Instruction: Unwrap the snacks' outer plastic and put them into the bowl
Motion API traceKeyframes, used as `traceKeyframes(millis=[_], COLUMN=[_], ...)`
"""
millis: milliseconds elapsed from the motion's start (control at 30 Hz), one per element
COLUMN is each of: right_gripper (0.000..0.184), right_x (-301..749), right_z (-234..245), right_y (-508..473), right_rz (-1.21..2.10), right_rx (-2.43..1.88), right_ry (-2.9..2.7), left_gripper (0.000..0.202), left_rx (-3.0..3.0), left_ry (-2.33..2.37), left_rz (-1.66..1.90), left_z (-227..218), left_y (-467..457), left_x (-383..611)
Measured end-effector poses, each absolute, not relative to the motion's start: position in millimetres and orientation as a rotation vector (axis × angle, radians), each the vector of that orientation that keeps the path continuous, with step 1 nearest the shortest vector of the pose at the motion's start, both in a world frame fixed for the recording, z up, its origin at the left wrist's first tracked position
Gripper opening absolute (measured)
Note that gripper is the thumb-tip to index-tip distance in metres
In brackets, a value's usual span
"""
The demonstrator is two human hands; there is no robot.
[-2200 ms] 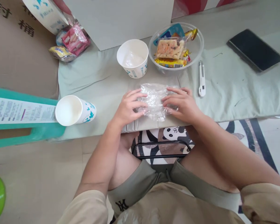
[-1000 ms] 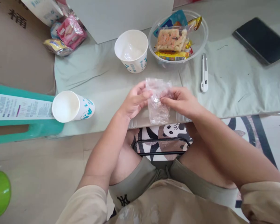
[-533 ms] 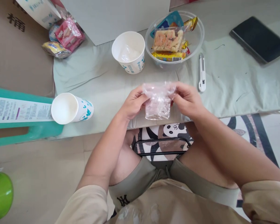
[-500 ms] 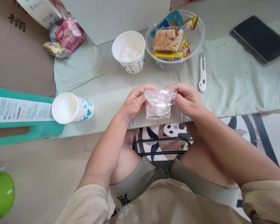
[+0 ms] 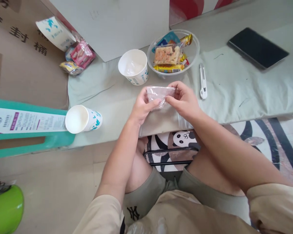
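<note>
A crumpled clear plastic bag is pinched between both hands just above the pale green cloth. My left hand grips its left edge with thumb and fingers closed. Fingers of my right hand are curled over the bag's right edge. Behind the hands stands a white paper bowl with clear plastic inside, and a clear bowl filled with wrapped snacks.
A white utility knife lies to the right of my hands. Farther right rests a dark tablet. A paper cup lies on its side at the left by a teal stool. Snack packets sit at the back left.
The bag was pressed flat on the cloth, then lifted and hung open between my hands. Now it is folded smaller and held tighter between the fingers. The view has shifted slightly.
</note>
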State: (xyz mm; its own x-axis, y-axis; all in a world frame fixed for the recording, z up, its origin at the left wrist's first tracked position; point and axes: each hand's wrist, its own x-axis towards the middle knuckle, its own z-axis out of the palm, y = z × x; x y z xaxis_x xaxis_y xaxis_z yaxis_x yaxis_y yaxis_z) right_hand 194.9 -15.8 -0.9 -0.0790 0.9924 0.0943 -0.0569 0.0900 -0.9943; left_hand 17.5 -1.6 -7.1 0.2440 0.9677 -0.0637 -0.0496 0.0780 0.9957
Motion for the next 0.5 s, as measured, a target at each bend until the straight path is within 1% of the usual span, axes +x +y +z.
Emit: traceKeyframes(millis=[67, 133, 233, 300, 367, 433, 500], right_gripper=[0.018, 0.012, 0.004, 0.002, 0.002, 0.002, 0.003], right_x=[199, 203, 207, 206, 204, 200, 196], right_z=[2, 4, 5, 7, 8, 10, 12], right_y=[-12, -10, -8, -8, -8, -8, -7], right_rz=[1.157, 1.124, 1.129, 1.161, 1.196, 1.220, 1.231], right_rx=[-1.106, -1.169, -1.241, -1.251, -1.239, -1.227, -1.227], right_ry=[-1.221, -1.166, -1.149, -1.168, -1.185, -1.209, -1.228], left_gripper=[0.054, 0.043, 0.035, 0.028, 0.025, 0.028, 0.028], left_rx=[1.224, 1.281, 1.440, 1.592, 1.769, 1.970, 2.125], left_ry=[1.081, 1.167, 1.370, 1.562, 1.746, 1.798, 1.835], left_rz=[0.941, 0.996, 1.271, 1.472, 1.573, 1.409, 1.085], left_z=[-7, -4, 13, 34, 60, 82, 93], left_y=[-3, -6, -5, 4, 22, 50, 83], left_x=[19, 15, -2, -17, -27, -30, -25])
